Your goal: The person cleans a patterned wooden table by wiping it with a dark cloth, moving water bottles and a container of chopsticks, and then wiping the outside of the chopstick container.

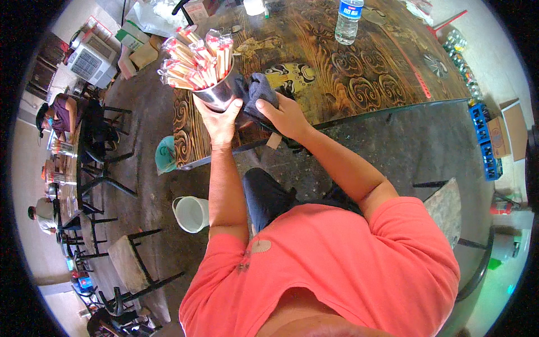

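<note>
My left hand (219, 119) grips a shiny metal cup (217, 96) from below, its thumb on the near side. The cup is tilted and packed with wrapped wooden chopsticks (198, 59) in clear plastic with red print. Bunched in my right hand (289, 116) is a dark grey cloth (260, 90), close against the cup's right side; I cannot tell whether it presses on the metal. Both hands are over the near left part of a dark wooden table (328, 80) with carved swirls and a painted yellow mask.
A water bottle (349, 23) stands on the table's far side. On the floor are a white bucket (191, 214) and a lined green bin (165, 153). Stools (130, 263) stand at left, where two people (65, 111) sit along another table. Blue crates (484, 141) line the right wall.
</note>
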A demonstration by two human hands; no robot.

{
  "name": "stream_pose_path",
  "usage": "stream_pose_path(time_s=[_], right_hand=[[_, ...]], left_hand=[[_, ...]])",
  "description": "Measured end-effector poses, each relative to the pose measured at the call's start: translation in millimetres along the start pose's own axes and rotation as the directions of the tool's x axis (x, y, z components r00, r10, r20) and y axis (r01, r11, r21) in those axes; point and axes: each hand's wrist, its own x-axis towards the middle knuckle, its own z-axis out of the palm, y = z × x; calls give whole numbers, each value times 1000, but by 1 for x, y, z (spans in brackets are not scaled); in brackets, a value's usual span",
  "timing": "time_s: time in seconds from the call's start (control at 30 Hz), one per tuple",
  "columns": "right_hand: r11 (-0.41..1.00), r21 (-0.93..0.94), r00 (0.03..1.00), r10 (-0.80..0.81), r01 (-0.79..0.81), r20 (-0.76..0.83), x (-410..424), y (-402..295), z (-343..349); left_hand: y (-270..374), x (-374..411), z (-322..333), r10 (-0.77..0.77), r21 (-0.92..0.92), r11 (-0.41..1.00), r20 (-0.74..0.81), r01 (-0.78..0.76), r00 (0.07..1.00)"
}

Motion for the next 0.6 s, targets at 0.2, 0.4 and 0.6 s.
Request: stream_pose_path(time_s=[0.2,0.4,0.6], right_hand=[[809,582,993,-10,78,-119,2,0,10],[923,322,973,-167,211,-157,33,-17,25],[932,-117,940,-339,342,49,112,8,7]], left_hand=[[-2,-3,-9,-69,-9,997,127,71,990],[-7,-4,-11,-112,-116,983,208,139,972],[-12,-1,-18,-181,-52,978,267,202,946]])
